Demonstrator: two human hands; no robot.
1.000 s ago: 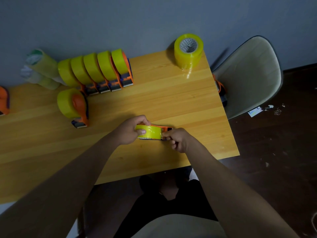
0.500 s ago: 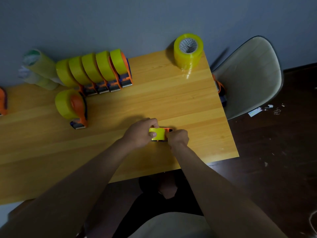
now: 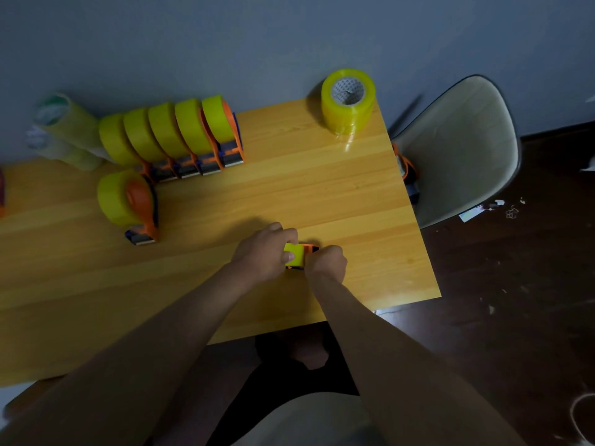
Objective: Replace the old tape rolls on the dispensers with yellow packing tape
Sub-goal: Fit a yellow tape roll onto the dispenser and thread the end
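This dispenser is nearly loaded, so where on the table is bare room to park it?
Bare wood lies between the row of loaded dispensers, the stack of rolls and the hands; also along the right table edge. The back left is crowded, with a lone dispenser before the row.

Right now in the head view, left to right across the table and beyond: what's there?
Pale rolls lying against the wall → lone loaded dispenser → left hand → yellow roll on the dispenser being worked → right hand → stack of yellow tape → chair.
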